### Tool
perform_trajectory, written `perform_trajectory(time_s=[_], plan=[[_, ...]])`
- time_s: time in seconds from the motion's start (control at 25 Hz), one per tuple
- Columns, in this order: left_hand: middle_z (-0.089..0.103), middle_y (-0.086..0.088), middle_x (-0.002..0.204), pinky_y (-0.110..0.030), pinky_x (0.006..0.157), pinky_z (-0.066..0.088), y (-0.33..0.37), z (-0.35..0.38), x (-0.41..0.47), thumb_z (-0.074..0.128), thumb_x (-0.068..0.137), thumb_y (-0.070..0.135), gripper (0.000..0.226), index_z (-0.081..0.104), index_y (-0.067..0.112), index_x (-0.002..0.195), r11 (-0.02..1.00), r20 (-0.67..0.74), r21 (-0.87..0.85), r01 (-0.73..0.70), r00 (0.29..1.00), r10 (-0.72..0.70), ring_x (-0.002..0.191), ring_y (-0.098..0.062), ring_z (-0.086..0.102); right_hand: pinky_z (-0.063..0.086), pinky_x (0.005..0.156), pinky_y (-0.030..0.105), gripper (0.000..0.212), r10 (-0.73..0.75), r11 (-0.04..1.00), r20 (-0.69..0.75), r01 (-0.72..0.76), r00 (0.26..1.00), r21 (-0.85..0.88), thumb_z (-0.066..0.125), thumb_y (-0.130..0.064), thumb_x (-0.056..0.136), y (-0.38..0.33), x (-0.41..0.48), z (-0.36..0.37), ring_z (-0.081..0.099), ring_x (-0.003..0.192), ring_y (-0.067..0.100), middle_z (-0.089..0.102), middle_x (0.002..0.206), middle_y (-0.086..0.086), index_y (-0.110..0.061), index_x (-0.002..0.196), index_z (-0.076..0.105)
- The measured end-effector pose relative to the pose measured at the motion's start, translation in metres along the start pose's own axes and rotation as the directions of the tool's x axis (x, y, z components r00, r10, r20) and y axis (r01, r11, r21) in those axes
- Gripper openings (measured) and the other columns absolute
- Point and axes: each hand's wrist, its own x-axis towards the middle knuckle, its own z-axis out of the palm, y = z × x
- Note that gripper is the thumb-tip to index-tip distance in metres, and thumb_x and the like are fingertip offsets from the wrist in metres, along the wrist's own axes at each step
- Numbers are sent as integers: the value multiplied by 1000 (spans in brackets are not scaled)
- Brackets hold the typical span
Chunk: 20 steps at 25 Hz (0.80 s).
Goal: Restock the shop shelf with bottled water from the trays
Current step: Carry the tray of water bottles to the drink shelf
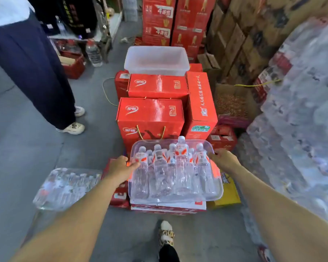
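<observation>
- Tray (170, 198) of clear plastic sits at 6 o'clock in the view, resting on a flat red-and-white carton (168, 206). Its long axis runs from 6 toward 12 o'clock, away from the person.
- Water bottles (180, 163) stand upright inside it, packed close together, with white caps up and orange-and-white labels.
- The left hand (121, 168) is at the tray's 9 o'clock, with its fingers curled over the left rim and gripping it.
- The right hand (224, 159) is at the tray's 2 o'clock, with its fingers bent round the rim near the far right corner. It sits a little farther forward than the left.
- The tray lies squarely between the two hands and both touch it, so neither is nearer. Both grips are on the far half, so I judge the near end may dip on a lift.
- A second tray (68, 186), also holding bottles but blurred, lies on the floor at 8 o'clock.
- Red boxes (150, 114) are stacked at 12 o'clock, with a clear tub (156, 60) on top of them.
- Shrink-wrapped water packs (301, 129) are piled up at 3 o'clock.
- A bystander (32, 72) stands at 10 o'clock.
- I cannot pick out the shelf to be restocked.
</observation>
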Motion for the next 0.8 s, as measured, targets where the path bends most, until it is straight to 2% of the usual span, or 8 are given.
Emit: perform_trajectory(time_s=[0.08, 0.16, 0.24, 0.4, 0.52, 0.64, 0.72, 0.8], plan=[[62, -6, 78, -33, 61, 43, -2, 18, 17, 69, 89, 52, 41, 55, 14, 81, 999, -23, 4, 35, 999, -35, 73, -25, 60, 40, 74, 33, 46, 80, 993, 47, -83, 996, 82, 54, -53, 99, 9, 14, 11, 64, 105, 35, 69, 118, 16, -14, 121, 63], [64, -3, 77, -30, 57, 39, -13, 36, 27, 68, 88, 55, 44, 64, 12, 96, 993, -19, -25, 113, 993, -114, 70, -22, 60, 43, 84, 35, 59, 161, 967, 105, -179, 981, 184, 59, -50, 99, 18, 17, 23, 60, 119, 36, 62, 134, 16, -10, 142, 53], [72, -6, 91, -31, 63, 45, -17, 47, 37, 65, 88, 58, 49, 66, 15, 109, 988, 6, -17, 156, 988, -156, 77, -23, 64, 45, 85, 36, 62, 208, 945, 122, -231, 971, 233, 63, -51, 96, 30, 27, 35, 59, 112, 32, 61, 127, 12, -11, 142, 52], [64, -10, 127, -31, 84, 41, -9, 62, 42, 66, 92, 46, 56, 56, 14, 136, 984, -42, -64, 168, 984, -171, 115, -35, 61, 49, 67, 32, 66, 230, 914, 101, -250, 968, 319, 76, -67, 73, 54, 50, 57, 64, 88, 27, 66, 94, 1, -14, 110, 62], [65, -9, 124, -28, 81, 40, -4, 63, 44, 70, 91, 40, 49, 60, 14, 131, 979, -52, -117, 166, 984, -173, 105, -30, 61, 53, 79, 35, 57, 243, 871, 173, -293, 955, 395, 86, -52, 75, 54, 54, 57, 66, 97, 23, 68, 102, -3, -23, 114, 56], [65, 0, 108, -24, 67, 43, -6, 56, 49, 72, 87, 48, 49, 61, 21, 127, 960, 52, -136, 245, 969, -240, 87, -17, 58, 54, 87, 38, 76, 276, 847, 244, -355, 930, 396, 92, -46, 69, 53, 58, 55, 64, 105, 23, 63, 117, -1, -17, 126, 50], [60, 4, 106, -29, 81, 46, -4, 51, 51, 75, 84, 46, 47, 60, 24, 123, 946, 122, -170, 275, 959, -257, 94, -19, 57, 53, 88, 37, 91, 291, 864, 268, -373, 918, 339, 92, -53, 64, 58, 65, 59, 63, 108, 24, 62, 123, 1, -14, 133, 49], [59, 5, 105, -31, 89, 44, -3, 48, 55, 78, 83, 41, 39, 58, 27, 114, 935, 156, -189, 298, 950, -271, 100, -20, 55, 54, 86, 37, 92, 292, 876, 292, -377, 911, 302, 91, -59, 61, 62, 71, 61, 65, 104, 24, 65, 120, 2, -14, 132, 53]])
